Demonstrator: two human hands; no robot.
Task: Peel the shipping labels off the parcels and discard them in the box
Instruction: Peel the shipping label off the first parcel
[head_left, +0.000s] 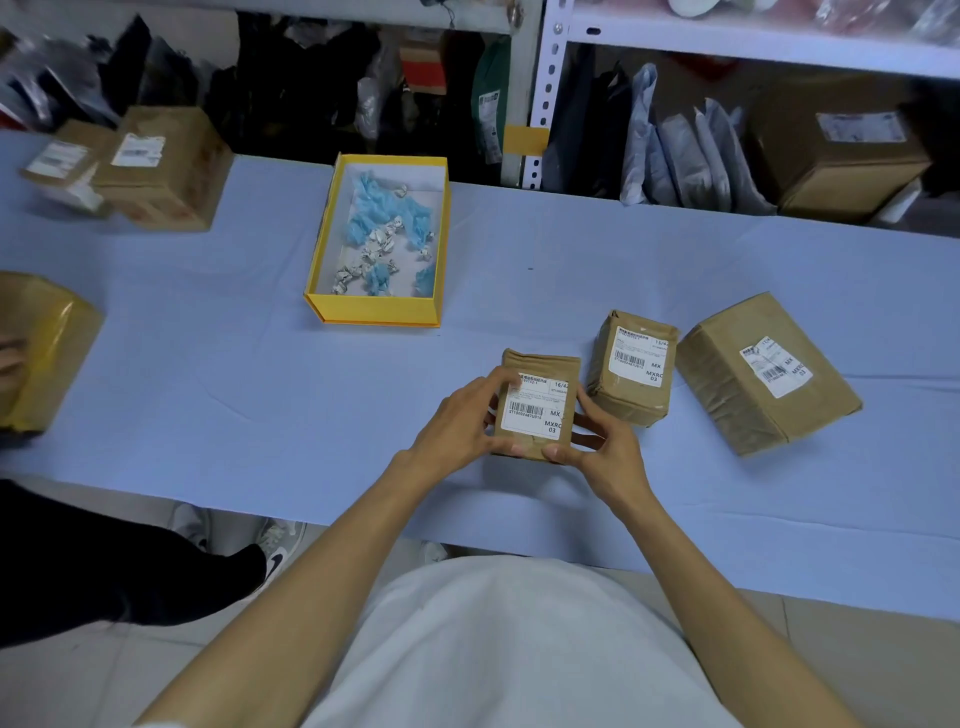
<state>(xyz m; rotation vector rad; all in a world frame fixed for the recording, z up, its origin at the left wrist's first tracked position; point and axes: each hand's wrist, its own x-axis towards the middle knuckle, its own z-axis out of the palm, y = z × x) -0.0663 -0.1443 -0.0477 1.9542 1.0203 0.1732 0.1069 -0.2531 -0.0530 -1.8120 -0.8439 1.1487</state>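
A small brown parcel (537, 364) stands near the table's front edge, with a white shipping label (535, 410) on its face. My left hand (460, 421) grips its left side, fingertips at the label's top left corner. My right hand (605, 447) holds its right side and bottom edge. To the right lie two more labelled parcels: a small parcel (631, 371) and a larger parcel (763, 374). The yellow box (322, 244) behind holds crumpled white labels and blue scraps.
Two labelled parcels (156, 166) sit at the far left of the blue table (260, 364). Another person's hand rests on a taped parcel (41, 348) at the left edge; their legs and shoes are below. Shelves with bags and boxes stand behind.
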